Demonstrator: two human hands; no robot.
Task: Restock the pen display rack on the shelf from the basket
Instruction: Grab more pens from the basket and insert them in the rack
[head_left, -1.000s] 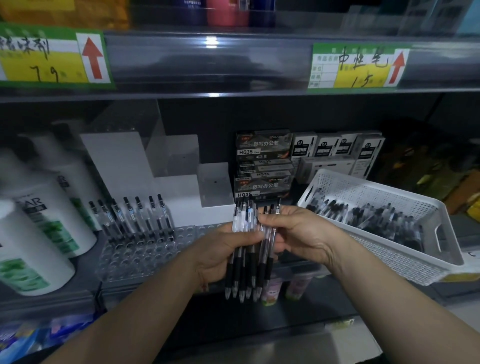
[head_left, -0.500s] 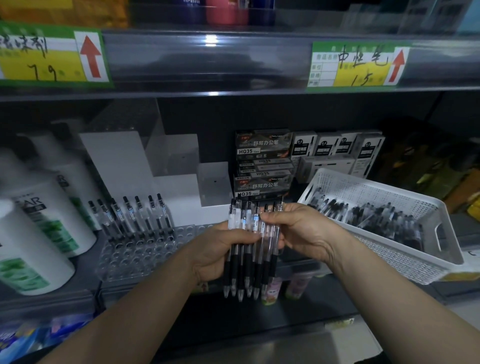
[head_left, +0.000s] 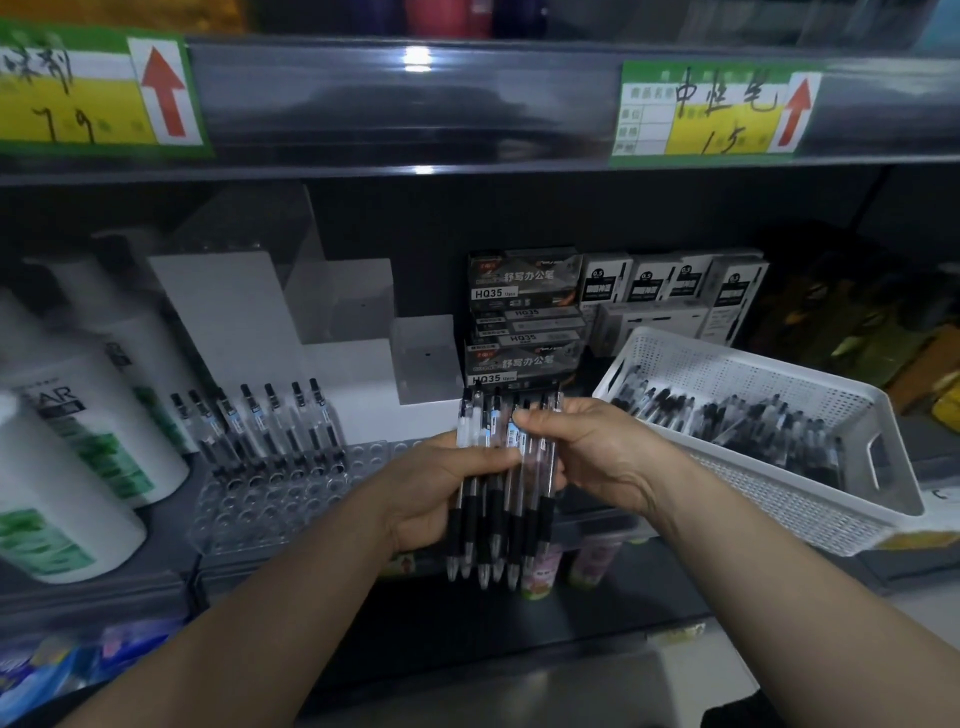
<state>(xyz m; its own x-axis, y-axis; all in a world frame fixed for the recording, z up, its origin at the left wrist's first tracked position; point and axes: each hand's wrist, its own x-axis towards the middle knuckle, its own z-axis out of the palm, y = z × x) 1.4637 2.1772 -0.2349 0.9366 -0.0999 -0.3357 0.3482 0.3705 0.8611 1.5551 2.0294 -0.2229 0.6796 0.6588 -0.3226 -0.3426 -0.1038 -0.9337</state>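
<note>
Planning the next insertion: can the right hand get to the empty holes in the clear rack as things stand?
Probably yes: the right hand only pinches a pen in the bundle, and the rack front holes lie open, nothing between.

left hand (head_left: 441, 493) clenched, right hand (head_left: 597, 457) pinching

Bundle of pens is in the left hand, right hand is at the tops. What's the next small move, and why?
Probably pinch one pen out of the bundle with the right hand and carry it left to an empty hole in the clear rack. The left hand grips the bundle, the right fingers already touch the pen tops, and the rack holds only one back row of pens.
</note>
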